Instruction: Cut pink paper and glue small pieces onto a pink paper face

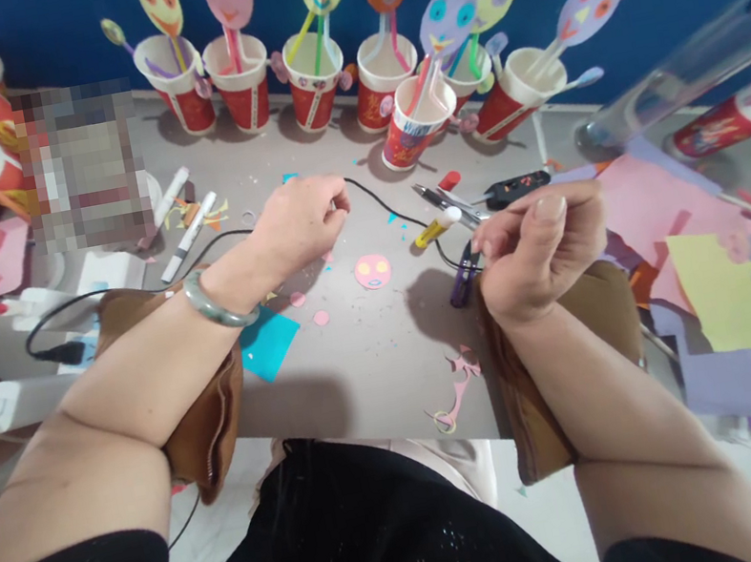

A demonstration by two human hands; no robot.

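My left hand point(302, 221) hovers over the table with its fingers curled in toward the thumb; whatever it may hold is hidden. A grey-green bangle circles that wrist. On the right, my right hand point(535, 245) is turned up, fingers bent inward near the thumb, and I cannot make out anything in it. Between and below the hands lies a small pink paper face point(372, 272) with yellow eyes and a blue mouth. Close to my right hand are a yellow marker point(437, 227), a purple-handled tool point(463, 277) and silver scissors point(441, 200).
Red paper cups point(245, 96) with paper faces on straws line the back. A blue paper square point(270, 343), pink scraps point(462, 382) and white markers point(189, 236) lie about. Brown cushions point(216, 425) sit under both forearms. Coloured paper sheets point(725, 287) are piled at right; a black cable point(375, 196) crosses the table.
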